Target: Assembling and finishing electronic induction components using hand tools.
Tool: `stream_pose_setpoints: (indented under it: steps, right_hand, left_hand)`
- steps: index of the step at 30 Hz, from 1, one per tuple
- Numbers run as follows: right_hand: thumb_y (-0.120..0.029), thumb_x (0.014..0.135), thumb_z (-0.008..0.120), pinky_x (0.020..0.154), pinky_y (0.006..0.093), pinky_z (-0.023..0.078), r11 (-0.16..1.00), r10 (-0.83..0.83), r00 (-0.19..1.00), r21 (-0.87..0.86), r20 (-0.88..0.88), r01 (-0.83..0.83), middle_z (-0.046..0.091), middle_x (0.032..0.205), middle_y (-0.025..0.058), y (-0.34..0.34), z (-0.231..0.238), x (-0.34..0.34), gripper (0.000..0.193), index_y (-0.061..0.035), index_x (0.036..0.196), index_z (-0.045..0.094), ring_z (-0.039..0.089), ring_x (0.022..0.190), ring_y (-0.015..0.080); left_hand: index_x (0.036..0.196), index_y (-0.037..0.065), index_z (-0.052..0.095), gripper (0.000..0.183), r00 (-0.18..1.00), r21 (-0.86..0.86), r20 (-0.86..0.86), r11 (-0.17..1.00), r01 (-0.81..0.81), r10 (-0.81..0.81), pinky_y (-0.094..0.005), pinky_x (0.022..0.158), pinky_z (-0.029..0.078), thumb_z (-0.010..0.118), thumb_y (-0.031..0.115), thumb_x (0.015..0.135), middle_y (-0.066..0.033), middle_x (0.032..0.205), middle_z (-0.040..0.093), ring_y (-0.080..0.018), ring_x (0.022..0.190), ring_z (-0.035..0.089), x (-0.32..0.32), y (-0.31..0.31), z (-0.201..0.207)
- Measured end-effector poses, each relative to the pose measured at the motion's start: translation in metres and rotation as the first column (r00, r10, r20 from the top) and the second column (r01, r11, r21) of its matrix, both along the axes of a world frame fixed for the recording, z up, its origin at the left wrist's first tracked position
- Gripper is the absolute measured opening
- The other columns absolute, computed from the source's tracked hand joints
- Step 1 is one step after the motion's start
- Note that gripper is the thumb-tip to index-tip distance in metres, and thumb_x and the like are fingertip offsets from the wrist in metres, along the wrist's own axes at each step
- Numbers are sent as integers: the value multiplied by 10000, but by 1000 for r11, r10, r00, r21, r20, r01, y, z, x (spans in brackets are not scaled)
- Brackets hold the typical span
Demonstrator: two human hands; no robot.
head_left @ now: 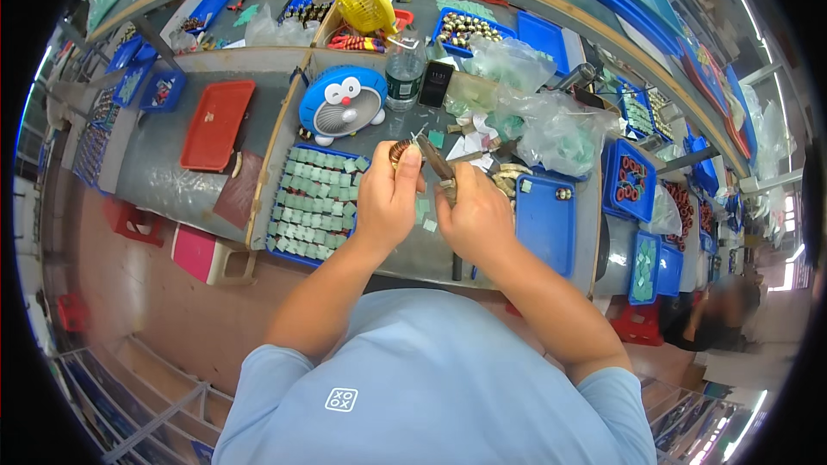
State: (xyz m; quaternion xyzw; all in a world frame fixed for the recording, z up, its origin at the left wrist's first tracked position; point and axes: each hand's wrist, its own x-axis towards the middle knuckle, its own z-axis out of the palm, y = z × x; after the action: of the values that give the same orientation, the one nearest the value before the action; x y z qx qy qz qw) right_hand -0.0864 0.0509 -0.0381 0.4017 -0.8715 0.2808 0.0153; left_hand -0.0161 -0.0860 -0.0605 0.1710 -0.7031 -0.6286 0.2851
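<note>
My left hand (pixel 388 200) is closed around a small copper-wound coil (pixel 398 152), with thin wire ends sticking up beside the thumb. In my right hand (pixel 476 213) is a pair of pliers (pixel 438 162); its jaws point up and left, right beside the coil's wire ends. Whether the jaws touch the wires is too small to tell. Left of my hands, a blue tray (pixel 294 256) holds rows of coils with pale green square pieces. On the right lies another blue tray (pixel 546 228) with a few small parts near its upper edge.
Beyond my hands stand a blue cartoon-faced fan (pixel 342 106), a clear bottle (pixel 403 79) and a phone (pixel 436 84). Plastic bags (pixel 564 133) and paper scraps heap at the back right. A red tray (pixel 217 126) lies left past a wooden divider. Another person (pixel 719 310) is at far right.
</note>
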Motion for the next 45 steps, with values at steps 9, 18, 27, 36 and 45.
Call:
stream_pose_setpoints:
  steps: [9, 18, 27, 36, 45]
  right_hand:
    - [-253, 937, 724, 894, 468, 511, 989, -130, 939, -31, 318, 147, 647, 1156, 248, 100, -25, -2, 462, 25, 1272, 571, 635, 1061, 433]
    - [-295, 937, 713, 917, 459, 502, 995, -75, 825, -19, 560, 103, 658, 1153, 250, 138, -58, 32, 462, 38, 1241, 612, 631, 1074, 429]
    - [-313, 934, 721, 889, 441, 511, 989, -54, 821, -81, 569, 122, 670, 1112, 249, 155, -64, 28, 462, 38, 1218, 619, 650, 1024, 408]
    - [-93, 976, 689, 819, 272, 505, 726, 267, 670, -602, 693, 333, 666, 1061, 65, 120, 8, 21, 407, -23, 1349, 543, 612, 921, 95]
    - [-62, 1001, 660, 897, 251, 495, 632, 460, 513, -673, 725, 384, 636, 1145, 36, 117, 13, 7, 459, -48, 1431, 499, 601, 1027, 82]
  left_hand:
    - [1104, 25, 646, 569, 824, 732, -514, 379, 566, -237, -314, 668, 378, 275, 456, 1126, -65, 726, 612, -179, 658, 491, 2, 1, 3]
    - [1154, 43, 635, 493, 720, 708, -681, 133, 694, -134, -329, 755, 372, 321, 422, 1119, -25, 806, 587, -153, 723, 461, -10, 22, 19]
    - [1185, 50, 613, 479, 697, 685, -705, 129, 717, -129, -336, 788, 365, 329, 430, 1117, -33, 853, 588, -158, 762, 463, -7, 40, 30]
    - [1446, 89, 518, 552, 920, 724, -344, 571, 387, -186, -384, 1076, 380, 419, 501, 1093, -53, 1348, 617, -195, 1295, 507, 4, 109, 17]
    - [1504, -29, 438, 583, 935, 429, -162, 831, 353, -314, -389, 1160, 330, 577, 330, 1066, -135, 1423, 571, -195, 1323, 514, 11, 124, 27]
